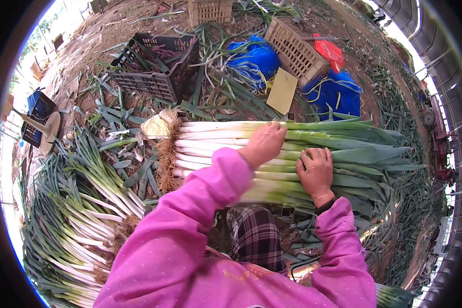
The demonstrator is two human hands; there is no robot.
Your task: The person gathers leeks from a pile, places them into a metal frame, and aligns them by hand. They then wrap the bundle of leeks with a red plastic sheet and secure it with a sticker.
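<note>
2 hands on 1 broad row of leeks [205, 143] lying crosswise before the person, roots left; stalks overlap, no exact count. Left hand [264, 143]: fingers curled together over stalks; right hand [315, 172]: fingers bent, on green part. Can't tell if either grips. Beyond: 2 tan crates [296, 50], 1 black crate [143, 84], 2 blue bags [256, 56], 1 red bag [328, 53], 1 yellow card [282, 91].

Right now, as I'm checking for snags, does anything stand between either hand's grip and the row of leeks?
Nothing visible does. The left hand lies directly on the row of leeks, and the right hand rests on it too, farther right.
</note>
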